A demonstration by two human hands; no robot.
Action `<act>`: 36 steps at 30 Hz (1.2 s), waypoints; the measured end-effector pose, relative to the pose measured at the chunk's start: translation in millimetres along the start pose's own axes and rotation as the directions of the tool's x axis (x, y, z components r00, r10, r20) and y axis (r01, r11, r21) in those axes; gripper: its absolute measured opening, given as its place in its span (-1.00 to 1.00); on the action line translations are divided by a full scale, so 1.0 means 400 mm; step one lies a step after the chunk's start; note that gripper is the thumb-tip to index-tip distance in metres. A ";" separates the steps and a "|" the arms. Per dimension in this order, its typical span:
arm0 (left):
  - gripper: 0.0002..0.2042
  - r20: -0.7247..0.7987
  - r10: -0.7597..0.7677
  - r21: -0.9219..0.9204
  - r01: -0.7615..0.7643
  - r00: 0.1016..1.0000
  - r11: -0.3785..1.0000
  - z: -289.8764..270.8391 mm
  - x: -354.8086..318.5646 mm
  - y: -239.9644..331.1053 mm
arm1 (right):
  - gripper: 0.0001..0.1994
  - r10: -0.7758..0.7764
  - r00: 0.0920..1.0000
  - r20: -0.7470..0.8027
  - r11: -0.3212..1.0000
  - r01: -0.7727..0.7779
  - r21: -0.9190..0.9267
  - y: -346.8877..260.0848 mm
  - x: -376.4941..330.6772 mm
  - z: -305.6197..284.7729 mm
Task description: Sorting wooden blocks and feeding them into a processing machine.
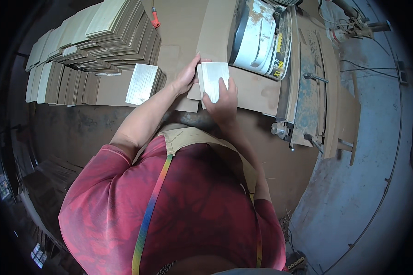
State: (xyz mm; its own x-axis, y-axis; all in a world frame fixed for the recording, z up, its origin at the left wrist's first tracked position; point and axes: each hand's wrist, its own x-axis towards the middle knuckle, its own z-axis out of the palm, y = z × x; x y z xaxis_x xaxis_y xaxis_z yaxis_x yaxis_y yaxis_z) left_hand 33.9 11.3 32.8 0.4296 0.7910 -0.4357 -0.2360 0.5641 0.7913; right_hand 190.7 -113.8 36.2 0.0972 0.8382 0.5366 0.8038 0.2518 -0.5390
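A few thin, pale wooden boards [215,75] are held together at the bench's near edge. My left hand [187,77] grips them along their left side, with its fingers partly hidden behind. Curled over their lower right part is my right hand [222,101], its fingertips and thumb resting on the top board's face. To the left of my left forearm, a small stack of similar boards [141,85] leans on the bench.
Piles of boards [108,23] fill the bench's left end. A white machine housing [259,36] stands just right of my hands, beside a blue-grey metal table [307,98] with clamp bolts. An orange-handled tool [155,20] lies at the back of the cardboard-covered bench [179,39].
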 end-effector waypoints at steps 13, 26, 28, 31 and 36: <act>-0.61 0.151 0.021 0.114 -0.039 0.988 0.993 -0.095 -0.024 -0.013 | -0.46 0.221 0.969 -0.111 0.834 -0.247 -0.493 0.336 -0.142 -0.166; -0.55 -0.052 0.207 0.151 -0.197 0.977 0.969 -0.072 0.009 -0.088 | -0.34 0.014 0.999 0.037 0.997 -0.010 -0.083 0.040 -0.006 0.010; -0.54 -0.028 0.178 0.190 -0.170 0.984 0.967 -0.074 0.011 -0.080 | -0.30 0.002 0.999 0.052 0.997 0.002 -0.083 0.022 -0.024 -0.017; -0.53 -0.013 0.141 0.224 -0.135 0.990 0.965 -0.082 -0.001 -0.074 | -0.37 0.192 0.979 0.065 0.967 -0.177 -0.182 0.061 -0.102 -0.126; -0.51 0.140 0.109 0.102 -0.124 0.984 0.987 -0.084 -0.059 -0.021 | -0.36 0.389 0.921 -0.019 0.839 -0.363 -0.405 0.255 -0.148 -0.209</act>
State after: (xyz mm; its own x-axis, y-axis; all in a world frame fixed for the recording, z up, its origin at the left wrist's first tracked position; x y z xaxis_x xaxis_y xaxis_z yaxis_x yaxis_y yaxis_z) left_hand -3.6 -4.2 21.9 0.5194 0.8067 -0.2821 -0.1970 0.4342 0.8790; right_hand 316.0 -178.2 3.9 0.4135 0.8609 0.2964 0.8768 -0.2888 -0.3844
